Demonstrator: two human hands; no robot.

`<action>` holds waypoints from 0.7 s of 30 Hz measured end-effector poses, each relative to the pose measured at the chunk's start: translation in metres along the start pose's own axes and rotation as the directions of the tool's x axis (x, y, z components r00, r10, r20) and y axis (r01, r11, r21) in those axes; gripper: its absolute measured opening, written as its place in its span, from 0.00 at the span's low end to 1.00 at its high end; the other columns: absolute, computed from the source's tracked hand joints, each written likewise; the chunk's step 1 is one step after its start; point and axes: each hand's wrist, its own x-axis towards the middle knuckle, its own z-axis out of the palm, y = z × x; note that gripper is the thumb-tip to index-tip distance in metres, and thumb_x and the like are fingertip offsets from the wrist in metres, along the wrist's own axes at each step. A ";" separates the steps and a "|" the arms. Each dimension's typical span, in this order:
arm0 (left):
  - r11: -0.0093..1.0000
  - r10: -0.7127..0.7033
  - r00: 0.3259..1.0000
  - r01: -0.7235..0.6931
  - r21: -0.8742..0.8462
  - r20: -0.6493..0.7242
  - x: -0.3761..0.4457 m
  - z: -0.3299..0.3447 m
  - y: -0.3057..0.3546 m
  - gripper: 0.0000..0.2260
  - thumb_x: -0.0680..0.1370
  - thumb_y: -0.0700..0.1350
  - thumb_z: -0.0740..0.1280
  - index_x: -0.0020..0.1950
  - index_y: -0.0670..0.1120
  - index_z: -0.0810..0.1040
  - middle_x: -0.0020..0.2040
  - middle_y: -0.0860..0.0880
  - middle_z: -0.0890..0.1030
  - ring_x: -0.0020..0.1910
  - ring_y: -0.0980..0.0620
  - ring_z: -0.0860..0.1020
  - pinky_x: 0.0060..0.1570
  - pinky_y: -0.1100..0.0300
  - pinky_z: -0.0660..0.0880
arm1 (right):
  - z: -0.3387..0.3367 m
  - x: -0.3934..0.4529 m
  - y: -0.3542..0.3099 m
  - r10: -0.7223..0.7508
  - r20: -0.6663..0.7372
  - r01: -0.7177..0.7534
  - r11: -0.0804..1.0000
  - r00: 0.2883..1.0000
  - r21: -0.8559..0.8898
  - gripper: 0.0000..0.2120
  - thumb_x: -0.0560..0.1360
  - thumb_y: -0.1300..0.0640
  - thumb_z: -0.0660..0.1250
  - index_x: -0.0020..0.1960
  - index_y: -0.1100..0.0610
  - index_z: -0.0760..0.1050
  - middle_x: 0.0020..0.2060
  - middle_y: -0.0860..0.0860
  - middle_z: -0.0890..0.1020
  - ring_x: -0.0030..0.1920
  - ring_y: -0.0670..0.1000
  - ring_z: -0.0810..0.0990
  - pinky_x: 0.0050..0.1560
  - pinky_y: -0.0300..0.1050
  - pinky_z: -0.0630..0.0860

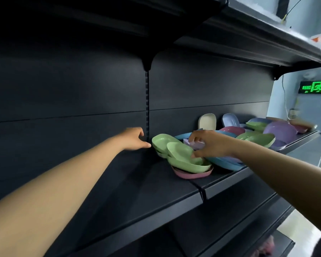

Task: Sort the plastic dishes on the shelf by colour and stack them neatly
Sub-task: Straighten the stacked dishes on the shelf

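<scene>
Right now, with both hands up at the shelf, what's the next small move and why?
Probably lift the top green dish with the right hand, whose fingers already rest on its rim, and set it on the green dish next to the left hand. That hand holds nothing, and a pink dish lies under the greens, so the colours are still mixed.

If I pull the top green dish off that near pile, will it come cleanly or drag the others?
The top green dish looks like thin rigid plastic, so probably light and stiff. It sits tilted and off-centre on another green dish over a pink dish, so the pile may shift. The right hand touches its rim; the left hand holds nothing and could steady it.
</scene>
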 end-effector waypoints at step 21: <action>0.677 -0.445 0.879 0.454 -0.579 0.169 0.171 0.083 -0.014 0.20 0.74 0.56 0.69 0.56 0.42 0.75 0.52 0.42 0.80 0.39 0.51 0.78 0.38 0.62 0.76 | 0.038 0.215 0.092 -0.308 0.464 0.242 0.950 0.831 0.196 0.14 0.66 0.53 0.77 0.49 0.56 0.80 0.39 0.46 0.83 0.36 0.43 0.77 0.44 0.38 0.72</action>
